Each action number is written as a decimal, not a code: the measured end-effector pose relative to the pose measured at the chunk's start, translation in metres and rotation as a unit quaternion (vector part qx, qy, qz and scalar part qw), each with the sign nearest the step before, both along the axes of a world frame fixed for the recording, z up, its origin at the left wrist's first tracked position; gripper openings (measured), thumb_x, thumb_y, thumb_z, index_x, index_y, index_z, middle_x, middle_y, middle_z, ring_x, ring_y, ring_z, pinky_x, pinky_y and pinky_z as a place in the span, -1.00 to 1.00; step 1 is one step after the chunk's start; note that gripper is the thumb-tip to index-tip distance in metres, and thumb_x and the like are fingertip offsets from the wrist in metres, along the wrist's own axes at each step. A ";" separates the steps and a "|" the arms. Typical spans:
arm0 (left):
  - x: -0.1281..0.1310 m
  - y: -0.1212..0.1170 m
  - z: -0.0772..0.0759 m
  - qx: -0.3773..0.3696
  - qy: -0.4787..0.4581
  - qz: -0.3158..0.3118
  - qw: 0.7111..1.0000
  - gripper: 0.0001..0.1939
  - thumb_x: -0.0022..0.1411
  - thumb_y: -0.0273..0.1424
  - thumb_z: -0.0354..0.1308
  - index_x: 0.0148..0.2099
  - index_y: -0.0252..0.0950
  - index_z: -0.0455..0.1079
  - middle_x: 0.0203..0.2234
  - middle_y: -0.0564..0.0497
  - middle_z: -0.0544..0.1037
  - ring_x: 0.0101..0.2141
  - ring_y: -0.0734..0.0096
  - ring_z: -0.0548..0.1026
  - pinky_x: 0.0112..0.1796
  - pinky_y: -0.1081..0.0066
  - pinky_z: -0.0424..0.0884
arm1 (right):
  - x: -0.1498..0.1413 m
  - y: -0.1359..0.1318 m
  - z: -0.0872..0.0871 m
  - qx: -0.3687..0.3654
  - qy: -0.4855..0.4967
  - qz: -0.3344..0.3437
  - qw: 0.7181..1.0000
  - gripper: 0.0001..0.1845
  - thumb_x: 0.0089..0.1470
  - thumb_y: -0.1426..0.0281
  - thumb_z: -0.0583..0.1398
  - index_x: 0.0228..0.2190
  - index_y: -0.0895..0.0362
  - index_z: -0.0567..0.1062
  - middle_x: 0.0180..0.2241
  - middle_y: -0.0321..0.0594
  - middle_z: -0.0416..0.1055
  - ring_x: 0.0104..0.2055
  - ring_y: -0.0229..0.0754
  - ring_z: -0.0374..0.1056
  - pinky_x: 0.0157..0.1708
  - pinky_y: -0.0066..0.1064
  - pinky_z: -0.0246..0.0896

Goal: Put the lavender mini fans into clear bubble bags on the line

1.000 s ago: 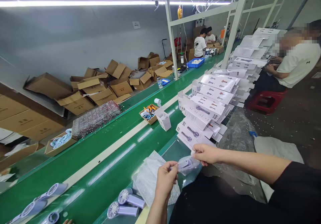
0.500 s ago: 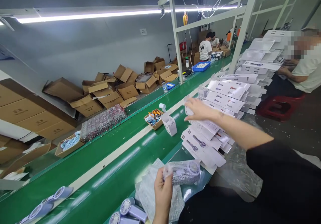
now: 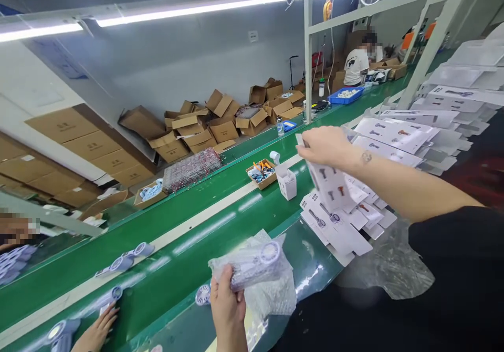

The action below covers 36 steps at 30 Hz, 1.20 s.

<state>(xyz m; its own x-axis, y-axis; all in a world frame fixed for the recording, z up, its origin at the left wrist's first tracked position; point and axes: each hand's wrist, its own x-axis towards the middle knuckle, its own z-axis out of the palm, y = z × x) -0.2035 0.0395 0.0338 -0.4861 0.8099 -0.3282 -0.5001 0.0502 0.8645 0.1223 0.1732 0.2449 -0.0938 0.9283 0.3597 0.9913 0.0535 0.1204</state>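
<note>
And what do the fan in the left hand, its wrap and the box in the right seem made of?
Wrap: thin, translucent plastic, apparently, by its creases and glints. Fan: probably hard, smooth plastic, from its even lilac colour. Box: likely paperboard, by its thin, flat, printed white panels.

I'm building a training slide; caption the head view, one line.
The left hand holds a bagged lilac fan; the right hand grips a printed carton.
</note>
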 end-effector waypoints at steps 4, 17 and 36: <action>-0.018 -0.012 0.003 0.032 -0.002 0.027 0.999 -0.68 -0.17 -0.36 0.33 -0.42 -0.30 0.24 -0.60 0.25 0.27 -0.74 0.75 0.12 -0.83 0.63 -0.06 | -0.067 -0.031 -0.075 0.004 0.041 0.094 0.995 -0.44 0.16 0.05 -0.11 -0.28 0.22 0.45 -0.35 -0.04 0.42 -0.37 -0.08 0.35 -0.48 -0.39 0.02; -0.029 -0.046 -0.020 -0.011 0.006 0.018 1.000 -0.62 -0.20 -0.33 0.36 -0.31 -0.29 0.30 -0.53 0.20 0.37 -0.70 0.73 0.22 -0.81 0.66 -0.04 | -0.099 -0.123 -0.193 -0.302 0.143 0.253 0.908 -0.44 -0.13 0.27 0.31 -0.07 0.19 0.38 0.20 0.12 -0.01 0.06 0.19 0.20 -0.07 -0.12 0.24; 0.007 -0.025 0.010 0.017 0.018 0.021 0.999 -0.70 -0.13 -0.29 0.28 -0.43 -0.31 0.23 -0.63 0.23 0.28 -0.75 0.76 0.07 -0.79 0.63 -0.11 | -0.084 -0.088 -0.268 -0.295 0.149 0.188 0.925 -0.17 -0.09 0.59 0.01 0.23 0.33 -0.14 -0.03 0.23 0.31 -0.17 0.08 0.39 -0.29 -0.22 0.25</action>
